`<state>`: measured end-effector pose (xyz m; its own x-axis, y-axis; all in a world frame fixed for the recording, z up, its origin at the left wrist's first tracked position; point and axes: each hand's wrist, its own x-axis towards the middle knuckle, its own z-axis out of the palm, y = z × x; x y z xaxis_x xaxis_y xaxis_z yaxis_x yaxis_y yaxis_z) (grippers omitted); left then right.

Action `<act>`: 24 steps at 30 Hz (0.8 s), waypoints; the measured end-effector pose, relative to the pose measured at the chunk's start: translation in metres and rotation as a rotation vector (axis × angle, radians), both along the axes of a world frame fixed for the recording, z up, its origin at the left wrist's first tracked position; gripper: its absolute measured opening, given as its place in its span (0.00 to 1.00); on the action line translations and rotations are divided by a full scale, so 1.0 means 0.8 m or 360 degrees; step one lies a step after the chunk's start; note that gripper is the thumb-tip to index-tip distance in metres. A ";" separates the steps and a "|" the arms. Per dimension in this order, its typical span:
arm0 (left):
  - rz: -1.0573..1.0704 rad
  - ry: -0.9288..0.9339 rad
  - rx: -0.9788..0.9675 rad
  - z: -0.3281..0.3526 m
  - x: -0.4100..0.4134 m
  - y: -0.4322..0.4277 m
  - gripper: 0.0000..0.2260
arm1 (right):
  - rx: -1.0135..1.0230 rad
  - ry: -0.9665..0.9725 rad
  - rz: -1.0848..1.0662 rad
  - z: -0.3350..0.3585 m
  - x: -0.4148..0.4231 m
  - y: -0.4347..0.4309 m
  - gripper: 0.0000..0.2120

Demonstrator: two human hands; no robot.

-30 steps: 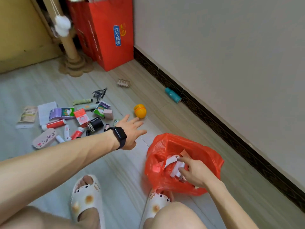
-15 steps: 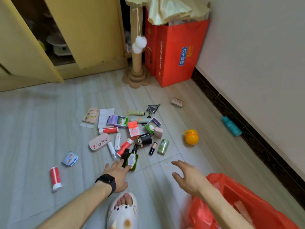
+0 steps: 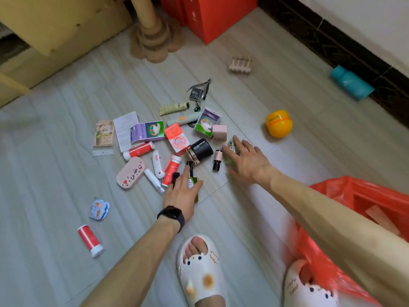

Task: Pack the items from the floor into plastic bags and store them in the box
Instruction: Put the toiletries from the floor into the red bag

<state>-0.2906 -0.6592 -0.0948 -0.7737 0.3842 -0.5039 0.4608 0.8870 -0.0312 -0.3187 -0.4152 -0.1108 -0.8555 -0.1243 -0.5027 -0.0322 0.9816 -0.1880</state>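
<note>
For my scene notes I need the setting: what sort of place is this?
Most likely a room in a home: a yellow cabinet stands on the wood-look floor, beside what seems a cat scratching post, and the person wears cartoon slippers.

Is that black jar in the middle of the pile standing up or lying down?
Lying down. The black jar lies on its side on the floor, its gold-rimmed end pointing sideways, not up.

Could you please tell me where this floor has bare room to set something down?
Bare floor lies left of the tan packet, between the red tube and the slipper, and between the yellow ball and the teal container. From the packet to the pink box it is crowded.
</note>
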 end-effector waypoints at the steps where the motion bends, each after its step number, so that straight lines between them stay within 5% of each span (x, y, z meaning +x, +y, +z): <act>1: 0.0039 0.0005 0.0014 -0.001 0.002 0.004 0.30 | -0.0007 0.0057 -0.0009 -0.004 0.005 -0.002 0.32; 5: 0.0166 -0.0126 0.0072 -0.002 0.016 0.004 0.26 | -0.0014 0.0148 -0.0158 -0.003 0.045 -0.018 0.28; 9: 0.0272 -0.0369 0.0139 0.013 0.032 -0.008 0.26 | -0.0249 -0.0139 -0.0396 0.021 0.084 -0.027 0.25; 15: 0.0118 -0.0478 0.0277 0.080 0.039 0.013 0.26 | -0.1708 -0.0275 -0.1271 0.129 0.203 0.013 0.23; 19: -0.0201 -0.0428 0.0394 0.134 0.042 0.076 0.27 | -0.2368 0.0053 -0.2022 0.168 0.305 0.079 0.24; 21: -0.0352 -0.0391 0.0437 0.158 0.046 0.117 0.28 | -0.2177 0.0334 -0.2328 0.172 0.339 0.117 0.28; 24: -0.0688 -0.0260 0.0459 0.189 0.061 0.180 0.28 | -0.1338 0.0505 -0.2381 0.166 0.369 0.164 0.29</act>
